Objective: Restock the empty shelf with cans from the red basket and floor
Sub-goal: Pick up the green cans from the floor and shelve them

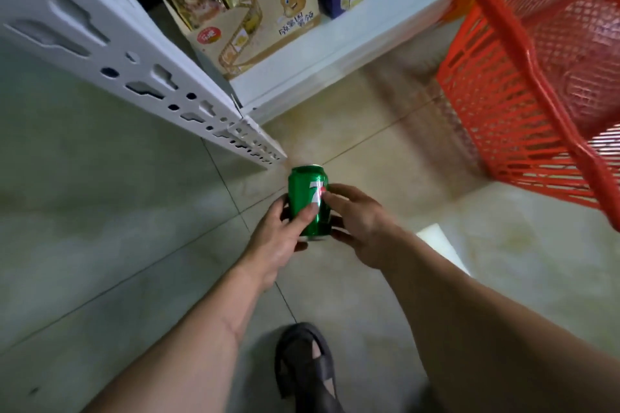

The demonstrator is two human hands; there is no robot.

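A green can [310, 203] is held upright above the tiled floor [100, 211], just below the white shelf post [141, 77]. The left hand [280, 238] grips its lower side; the right hand [359, 225] pinches the other side. The red basket [543, 77] sits to the right.

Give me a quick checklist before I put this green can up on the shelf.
1. Can gripped: ok, left hand wraps it, right hand holds its other side.
2. Can upright: ok, slightly tilted.
3. Can undented: cannot tell, hands cover part.
4. Empty shelf spot visible: not ok, the shelf in view holds boxes.
5. Basket out of the way: ok, off to the right.
6. More cans in basket: cannot tell.
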